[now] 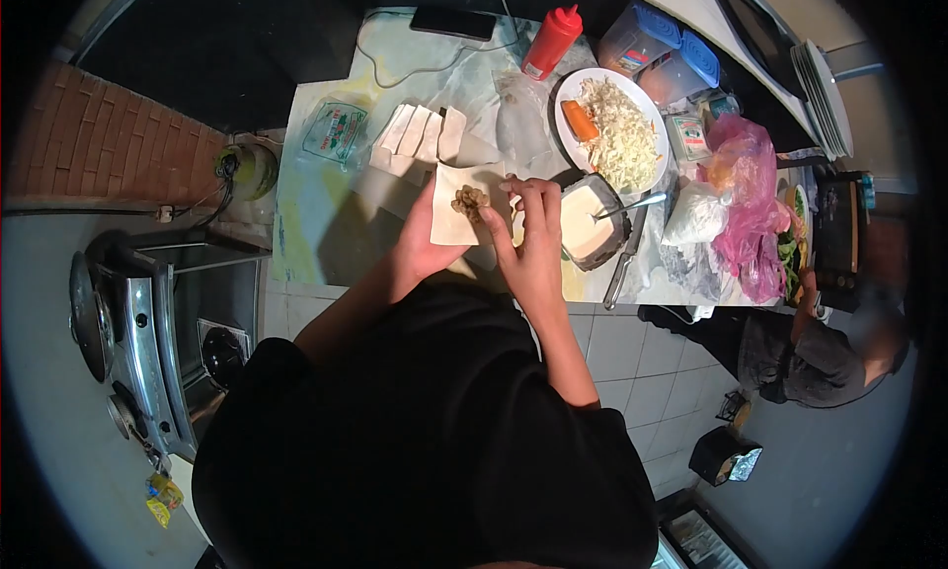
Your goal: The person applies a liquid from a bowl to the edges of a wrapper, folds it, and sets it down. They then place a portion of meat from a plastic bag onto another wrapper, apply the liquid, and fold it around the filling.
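A square, pale wrapper [452, 230] rests on my left hand [419, 241], which holds it from below and along its left side. Brown chopped filling [468, 202] sits in a small heap at the wrapper's middle. My right hand [531, 235] bends over the right edge, its thumb beside the filling and its fingers at the upper right corner. Beyond the hands lie several folded wrapper strips [419, 134]. Close to the right hand stands a dark-rimmed tub of creamy white liquid [583, 235] with a spoon [637, 204] in it.
A plate [560, 139] carries shredded pale vegetables and a carrot piece [579, 121]. Around it are a red squeeze bottle [552, 43], lidded tubs [640, 40] and plastic bags [746, 208]. A knife [621, 271] lies near the front edge. At right, another person [825, 357] stands.
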The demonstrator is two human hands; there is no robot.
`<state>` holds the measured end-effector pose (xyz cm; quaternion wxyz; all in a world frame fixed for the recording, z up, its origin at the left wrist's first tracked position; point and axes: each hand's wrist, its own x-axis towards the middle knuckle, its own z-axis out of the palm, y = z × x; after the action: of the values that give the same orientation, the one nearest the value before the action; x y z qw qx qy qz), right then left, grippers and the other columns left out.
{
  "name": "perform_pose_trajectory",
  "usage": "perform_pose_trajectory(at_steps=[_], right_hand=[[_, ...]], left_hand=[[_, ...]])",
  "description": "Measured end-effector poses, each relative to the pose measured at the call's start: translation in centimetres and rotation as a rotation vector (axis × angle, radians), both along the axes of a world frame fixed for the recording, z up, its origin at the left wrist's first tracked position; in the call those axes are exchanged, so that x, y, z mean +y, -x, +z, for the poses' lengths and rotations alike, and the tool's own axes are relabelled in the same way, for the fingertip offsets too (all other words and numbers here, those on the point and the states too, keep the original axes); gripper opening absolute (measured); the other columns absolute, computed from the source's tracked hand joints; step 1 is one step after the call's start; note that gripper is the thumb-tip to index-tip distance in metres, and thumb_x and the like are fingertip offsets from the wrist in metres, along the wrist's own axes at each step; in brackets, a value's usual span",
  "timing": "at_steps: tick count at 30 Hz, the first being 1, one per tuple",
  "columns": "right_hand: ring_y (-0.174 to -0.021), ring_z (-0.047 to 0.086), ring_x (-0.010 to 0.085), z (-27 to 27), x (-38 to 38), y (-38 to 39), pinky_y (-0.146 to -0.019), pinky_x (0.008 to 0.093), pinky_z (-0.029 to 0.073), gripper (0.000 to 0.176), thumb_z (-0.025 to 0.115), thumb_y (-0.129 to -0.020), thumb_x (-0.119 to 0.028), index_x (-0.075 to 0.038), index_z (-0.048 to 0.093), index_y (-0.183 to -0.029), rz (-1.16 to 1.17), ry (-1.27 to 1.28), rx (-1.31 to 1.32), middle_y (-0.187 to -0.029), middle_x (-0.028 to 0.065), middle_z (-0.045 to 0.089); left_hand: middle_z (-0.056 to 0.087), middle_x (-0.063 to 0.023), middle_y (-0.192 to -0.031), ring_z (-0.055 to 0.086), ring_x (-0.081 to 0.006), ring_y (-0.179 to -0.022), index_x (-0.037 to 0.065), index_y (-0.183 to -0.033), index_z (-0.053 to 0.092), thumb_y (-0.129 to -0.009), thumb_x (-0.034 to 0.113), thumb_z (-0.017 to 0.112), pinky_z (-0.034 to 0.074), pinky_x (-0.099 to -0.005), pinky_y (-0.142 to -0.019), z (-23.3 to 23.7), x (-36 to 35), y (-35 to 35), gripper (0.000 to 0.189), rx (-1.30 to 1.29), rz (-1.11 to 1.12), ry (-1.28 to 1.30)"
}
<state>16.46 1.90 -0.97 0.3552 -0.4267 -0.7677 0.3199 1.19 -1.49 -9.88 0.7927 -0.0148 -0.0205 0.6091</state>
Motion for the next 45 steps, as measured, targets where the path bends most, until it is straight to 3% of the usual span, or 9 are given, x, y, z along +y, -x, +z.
perform_pose_trajectory(at_steps=[6,16,19,21,24,27,31,40,45], right_hand=[[-0.077,0.058,0.0335,0.4,0.0,-3.2,-0.074,0.0412,0.047,0.011,0.064,-0.093,-0.01,0.0,0.064,-0.09,-0.151,0.062,-0.029,-0.075,0.0135,0.059],[-0.073,0.058,0.0079,-1.7,0.9,-12.3,-0.069,0.0251,0.048,0.003,0.068,-0.089,0.0,0.0,0.068,-0.093,-0.361,0.266,0.306,-0.081,0.0028,0.066],[-0.074,0.062,0.0126,0.3,0.3,-8.5,-0.069,0.0267,0.049,0.005,0.072,-0.085,0.0,-0.001,0.068,-0.088,-0.221,0.097,0.059,-0.082,0.0071,0.067],[-0.084,0.065,0.0281,1.0,-0.2,-5.0,-0.079,0.0373,0.052,0.005,0.069,-0.087,-0.002,0.0,0.068,-0.091,-0.06,0.03,0.082,-0.089,0.0134,0.066],[-0.115,0.052,0.0335,0.3,-0.2,-2.6,-0.095,0.0425,0.044,0.036,0.068,-0.083,-0.002,-0.009,0.066,-0.119,0.11,-0.218,-0.181,-0.128,0.0144,0.055],[-0.121,0.046,0.0362,-0.4,-0.8,-2.7,-0.1,0.0467,0.038,0.049,0.07,-0.085,-0.017,-0.016,0.06,-0.134,-0.024,-0.384,-0.218,-0.14,0.0118,0.049],[-0.124,0.044,0.0365,-2.1,-0.9,-3.6,-0.101,0.0522,0.032,0.057,0.064,-0.089,-0.043,-0.023,0.056,-0.141,0.069,-0.462,-0.473,-0.147,0.0092,0.046],[-0.124,0.045,0.0351,-1.1,-0.9,-4.8,-0.1,0.05,0.033,0.049,0.066,-0.087,-0.039,-0.019,0.063,-0.132,0.062,-0.506,-0.364,-0.146,0.0097,0.046],[-0.131,0.038,0.0384,0.1,-0.2,-3.3,-0.104,0.0538,0.029,0.065,0.064,-0.088,-0.044,-0.018,0.049,-0.146,0.074,-0.409,-0.416,-0.154,0.0091,0.038]], left_hand=[[0.048,-0.0193,-0.146,0.047,-0.0323,-0.134,-0.004,-0.145,0.04,-0.105,0.047,0.031,0.037,-0.0455,-0.114,1.5,0.4,-0.1,0.065,0.228,0.075,0.117],[0.041,-0.0203,-0.151,0.042,-0.0339,-0.138,0.0,-0.149,0.033,-0.106,0.042,0.032,0.031,-0.0487,-0.117,0.1,0.1,0.7,0.061,0.069,0.069,0.105],[0.047,-0.0182,-0.147,0.047,-0.0329,-0.135,0.001,-0.144,0.043,-0.105,0.044,0.032,0.036,-0.0486,-0.113,0.7,0.8,-0.6,0.059,0.202,-0.007,0.125],[0.05,-0.0174,-0.144,0.049,-0.0314,-0.133,0.001,-0.142,0.045,-0.105,0.043,0.032,0.038,-0.0469,-0.112,1.0,1.2,-1.6,0.058,0.228,-0.022,0.137],[0.056,-0.0147,-0.139,0.054,-0.027,-0.128,0.002,-0.139,0.049,-0.106,0.043,0.03,0.042,-0.0427,-0.109,2.0,1.2,-1.6,0.056,0.241,-0.044,0.122],[0.052,-0.015,-0.143,0.052,-0.0274,-0.13,0.001,-0.144,0.043,-0.106,0.048,0.028,0.04,-0.0431,-0.11,2.3,1.4,-0.8,0.063,-0.041,-0.048,-0.071],[0.043,-0.0175,-0.151,0.043,-0.0319,-0.138,-0.001,-0.15,0.033,-0.105,0.05,0.028,0.034,-0.0451,-0.115,4.3,2.0,-0.6,0.069,0.182,0.039,0.1],[0.04,-0.0203,-0.152,0.036,-0.0339,-0.142,-0.001,-0.15,0.032,-0.106,0.042,0.03,0.031,-0.0463,-0.117,4.7,1.9,-0.1,0.061,0.125,0.114,0.028],[0.042,-0.0169,-0.151,0.04,-0.0306,-0.14,0.001,-0.149,0.035,-0.107,0.041,0.03,0.034,-0.0448,-0.115,4.4,1.5,-0.6,0.059,0.062,0.052,-0.082]])
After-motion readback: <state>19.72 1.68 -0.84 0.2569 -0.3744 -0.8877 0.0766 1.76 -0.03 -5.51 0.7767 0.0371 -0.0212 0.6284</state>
